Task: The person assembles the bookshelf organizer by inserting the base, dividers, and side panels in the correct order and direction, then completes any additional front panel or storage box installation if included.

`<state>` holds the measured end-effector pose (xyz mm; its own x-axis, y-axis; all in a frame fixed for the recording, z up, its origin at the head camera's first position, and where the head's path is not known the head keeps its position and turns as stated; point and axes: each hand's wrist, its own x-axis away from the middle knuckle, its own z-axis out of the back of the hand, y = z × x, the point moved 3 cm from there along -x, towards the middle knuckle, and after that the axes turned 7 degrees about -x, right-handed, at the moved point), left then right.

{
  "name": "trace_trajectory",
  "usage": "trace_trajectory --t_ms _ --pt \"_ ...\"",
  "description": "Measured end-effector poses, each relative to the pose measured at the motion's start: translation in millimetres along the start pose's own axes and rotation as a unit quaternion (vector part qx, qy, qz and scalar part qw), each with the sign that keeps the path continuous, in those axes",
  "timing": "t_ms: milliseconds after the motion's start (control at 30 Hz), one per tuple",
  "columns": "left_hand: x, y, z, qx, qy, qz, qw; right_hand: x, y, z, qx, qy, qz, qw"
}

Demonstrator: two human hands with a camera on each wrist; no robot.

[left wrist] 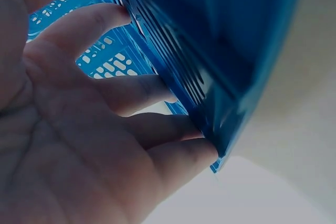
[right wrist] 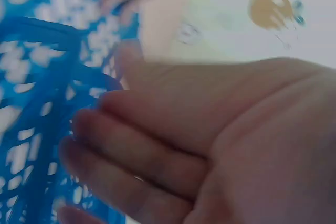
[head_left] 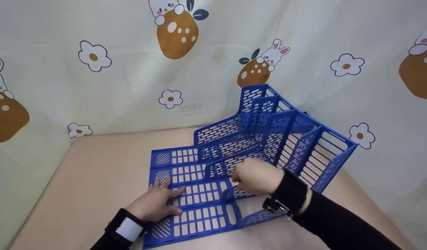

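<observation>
Blue file rack (head_left: 248, 152), multi-slot, perforated plastic, lies on its back on beige table (head_left: 95, 173) w/ dividers standing up toward rear right. Flat slotted panels face camera at front; tall end sits near patterned backdrop (head_left: 130, 69).

L hand (head_left: 154, 205): palm down, fingers straight and spread, pressing flat on the front-left slotted panels. Not gripping, just resting/pressing. Left wrist view confirms: fingers (left wrist: 157, 132) extended along rack's (left wrist: 210, 51) blue edge, tips touching the plastic, no curl round it.

R hand (head_left: 256, 180): over rack centre, above the divider between near slots, knuckles up, fingers bent downward at the divider's top edge. Head view suggests contact w/ the divider, but fingertips are hidden behind the hand itself. Right wrist view blurred: fingers (right wrist: 142, 150) lie loosely together beside blue lattice (right wrist: 47, 103); cannot tell whether they pinch the divider or only touch it.

Rack thus sits directly under both hands: L on front-left corner, R mid-rack, hands near each other but apart. Black sleeves and wrist straps on both arms.

Backdrop: cream cloth w/ rabbit, flower and orange-fruit print.
</observation>
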<state>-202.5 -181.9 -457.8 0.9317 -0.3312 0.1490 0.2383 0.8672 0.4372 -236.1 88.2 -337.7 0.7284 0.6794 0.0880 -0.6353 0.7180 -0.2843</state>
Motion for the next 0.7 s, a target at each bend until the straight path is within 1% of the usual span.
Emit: trace_trajectory --t_ms 33,100,167,267,333,433,467,533,700 --pt "-0.2 -0.1 0.2 -0.002 0.001 0.000 1.0000 4 3 -4 -0.001 -0.004 -0.006 1.000" --pt "-0.5 -0.6 0.3 -0.005 0.001 0.004 1.0000 8 8 -10 0.000 0.001 -0.010 1.000" --pt "-0.9 -0.8 0.0 -0.008 0.002 0.008 0.9999 6 13 -15 -0.009 0.000 -0.015 1.000" --pt "-1.9 -0.3 -0.8 -0.013 0.002 0.012 0.9998 1 18 -20 -0.017 -0.015 -0.023 0.999" --pt "-2.2 0.3 -1.1 -0.020 0.003 0.014 0.9997 -1 20 -23 -0.032 -0.017 -0.030 0.999" --pt "-1.2 1.7 0.1 -0.034 0.004 0.017 0.9993 -4 21 -25 -0.065 -0.007 -0.045 0.997" --pt "-0.7 2.2 1.0 -0.040 0.006 0.018 0.9990 -5 19 -26 -0.078 -0.003 -0.050 0.996" --pt "0.1 3.4 2.7 -0.048 0.010 0.020 0.9986 -9 12 -28 -0.085 0.002 -0.048 0.995" --pt "1.0 6.4 1.9 -0.056 0.018 0.025 0.9979 -26 -13 -35 -0.077 0.010 -0.035 0.996"
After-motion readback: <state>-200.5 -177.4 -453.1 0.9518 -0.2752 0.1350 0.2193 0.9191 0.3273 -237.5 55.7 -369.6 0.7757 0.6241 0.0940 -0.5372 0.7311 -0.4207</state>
